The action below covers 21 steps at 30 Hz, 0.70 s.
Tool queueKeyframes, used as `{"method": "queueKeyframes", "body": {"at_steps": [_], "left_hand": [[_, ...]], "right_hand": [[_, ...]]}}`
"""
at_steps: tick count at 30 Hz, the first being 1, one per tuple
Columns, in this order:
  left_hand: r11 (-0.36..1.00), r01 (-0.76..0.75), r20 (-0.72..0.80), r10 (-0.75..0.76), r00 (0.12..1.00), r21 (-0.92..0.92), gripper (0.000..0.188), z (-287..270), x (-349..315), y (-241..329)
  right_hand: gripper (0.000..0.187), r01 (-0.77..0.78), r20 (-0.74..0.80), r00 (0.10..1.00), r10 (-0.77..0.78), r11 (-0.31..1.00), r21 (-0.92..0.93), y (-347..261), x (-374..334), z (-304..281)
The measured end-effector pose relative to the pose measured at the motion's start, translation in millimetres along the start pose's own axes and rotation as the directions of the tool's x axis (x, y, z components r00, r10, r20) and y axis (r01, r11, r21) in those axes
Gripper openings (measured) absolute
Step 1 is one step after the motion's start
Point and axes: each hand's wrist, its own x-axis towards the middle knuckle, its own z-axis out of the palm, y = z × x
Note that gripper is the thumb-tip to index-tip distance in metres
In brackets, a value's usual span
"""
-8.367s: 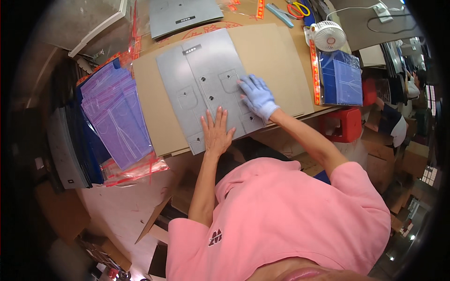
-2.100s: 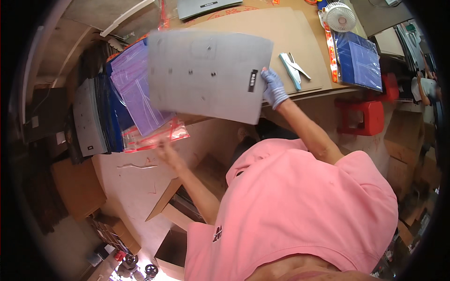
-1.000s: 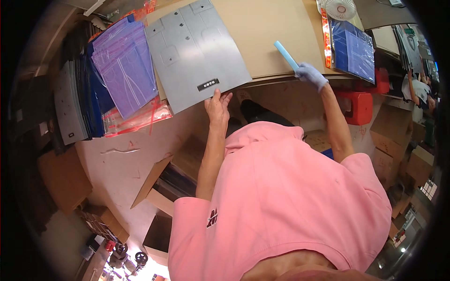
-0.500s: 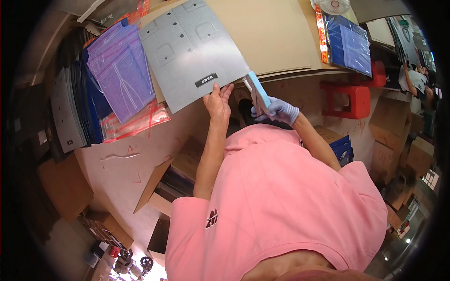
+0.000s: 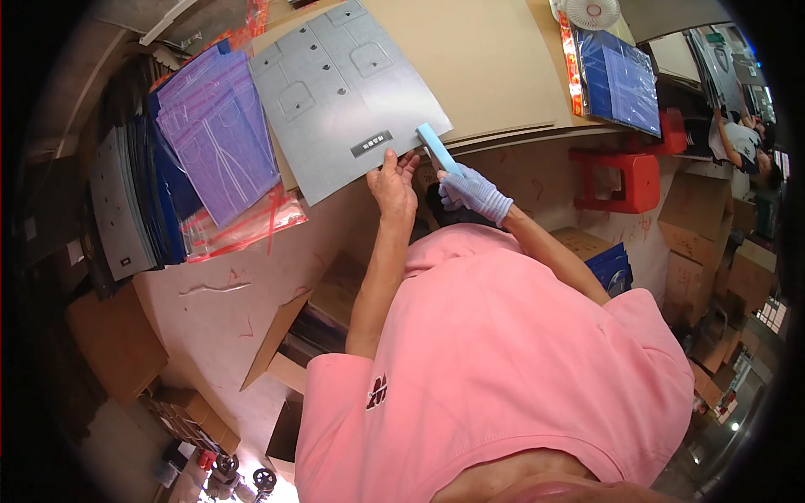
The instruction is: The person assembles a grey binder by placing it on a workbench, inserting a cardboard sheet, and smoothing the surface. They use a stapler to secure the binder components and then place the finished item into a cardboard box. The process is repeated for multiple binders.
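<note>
A flat grey sheet (image 5: 340, 101) with rivet-like studs and a small dark label plate (image 5: 371, 143) lies over the near edge of the table. My bare left hand (image 5: 392, 186) grips its near edge beside the plate, thumb on top and fingers underneath. In my right hand (image 5: 476, 194), which wears a pale knitted glove, is a light blue stapler (image 5: 438, 148). Its front end is at the sheet's near edge, toward the right corner. The glove and the blue body hide the stapler's lower part, so I cannot tell whether its jaws are pressed together.
Brown cardboard (image 5: 486, 67) covers the table. Purple printed bags (image 5: 220, 159) and upright dark sheets (image 5: 126, 201) stand at the left. At the right are blue wrapped packs (image 5: 619, 84), a white fan (image 5: 592, 10) and a red stool (image 5: 620, 180). Another person (image 5: 742, 142) is at far right.
My right hand and the stapler have moved left, from the sheet's right corner to along its near edge. The left hand keeps its grip, and the sheet has barely shifted.
</note>
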Motion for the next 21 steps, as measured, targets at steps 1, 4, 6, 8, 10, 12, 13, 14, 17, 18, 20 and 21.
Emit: {"method": "queueKeyframes", "body": {"at_steps": [1, 4, 6, 8, 10, 12, 13, 14, 17, 18, 20, 21], "left_hand": [[1.000, -0.002, 0.006, 0.002, 1.000, -0.005, 0.028, 0, 0, 0], [0.999, 0.018, -0.013, -0.018, 1.000, -0.030, 0.027, 1, 1, -2], [1.000, 0.010, 0.016, -0.010, 1.000, -0.017, 0.024, 1, 1, -3], [0.999, 0.017, 0.018, -0.016, 1.000, -0.028, 0.023, -2, -1, -1], [0.997, 0.045, 0.005, -0.045, 0.999, -0.061, 0.023, -5, -1, 1], [0.996, -0.047, -0.138, 0.037, 0.990, -0.071, 0.028, -24, 6, 14], [0.993, -0.092, -0.208, 0.076, 0.975, -0.068, 0.031, -32, 9, 24], [0.990, -0.128, -0.260, 0.110, 0.959, -0.054, 0.032, -39, 13, 32], [0.992, -0.117, -0.217, 0.125, 0.968, 0.047, 0.030, -49, 15, 41], [0.997, -0.064, -0.195, 0.072, 0.978, 0.046, 0.028, -45, 15, 39], [0.996, -0.008, -0.162, 0.023, 0.986, 0.094, 0.026, -39, 10, 34], [0.993, 0.020, -0.147, -0.003, 0.989, 0.119, 0.025, -38, 8, 32]], "right_hand": [[0.030, 0.002, -0.012, 1.000, -0.003, 1.000, -0.028, -2, 2, 2], [0.032, -0.015, -0.056, 0.998, 0.008, 0.991, -0.130, -11, 4, 8], [0.035, -0.062, -0.106, 0.994, 0.039, 0.974, -0.220, -18, 1, 12], [0.035, -0.067, -0.124, 0.991, 0.043, 0.977, -0.203, -16, 1, 15], [0.036, -0.070, -0.144, 0.988, 0.047, 0.985, -0.159, -15, 4, 12], [0.038, -0.069, -0.153, 0.987, 0.055, 0.993, -0.091, -13, 10, 2], [0.040, -0.052, -0.106, 0.993, 0.048, 0.998, -0.034, -11, 14, -5], [0.041, -0.039, -0.104, 0.994, 0.039, 0.999, 0.009, -8, 15, -11], [0.043, -0.063, -0.023, 0.998, 0.061, 0.992, -0.108, -7, 11, -10], [0.043, -0.084, 0.007, 0.996, 0.087, 0.974, -0.212, -7, 12, -7], [0.042, -0.123, 0.048, 0.987, 0.156, 0.904, -0.409, -6, 11, 2], [0.042, -0.022, 0.100, 0.993, 0.063, 0.931, -0.364, 1, 10, 11]]}}
